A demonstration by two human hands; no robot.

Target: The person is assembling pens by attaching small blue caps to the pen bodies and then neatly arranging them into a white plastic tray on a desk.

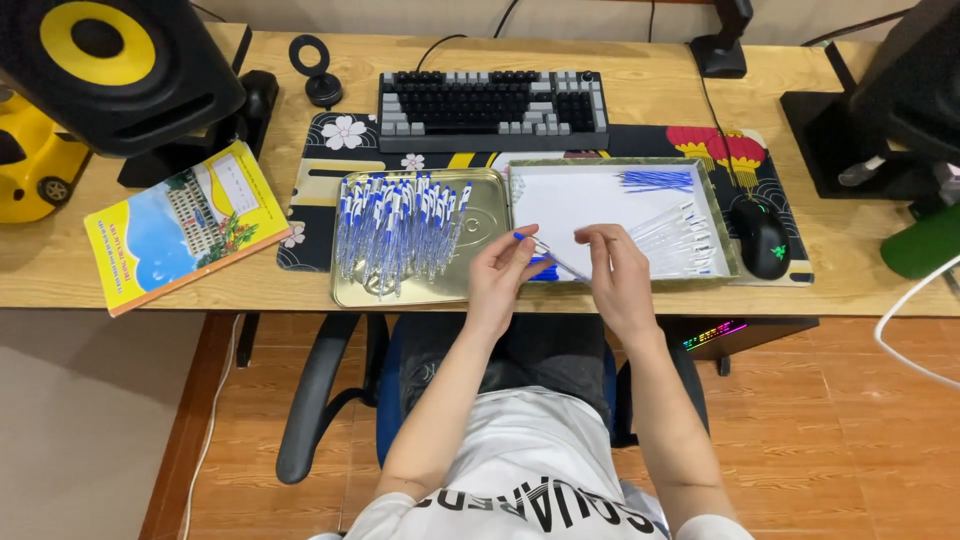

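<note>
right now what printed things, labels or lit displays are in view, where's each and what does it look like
Booklet: left on the desk, tilted, flat yellow rectangle with a blue-sky building picture.
Desk mat: under the keyboard, black with white flowers and red lanterns.
Lit strip: under the desk edge at right, thin pink-green glow.

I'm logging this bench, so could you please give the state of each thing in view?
Left hand: pinching a blue-tipped pen part.
Right hand: holding the clear pen barrel.
Metal tray: heaped with pens.
White tray: holds blue refills, clear barrels.
Keyboard: untouched.
Mouse: idle.
</note>
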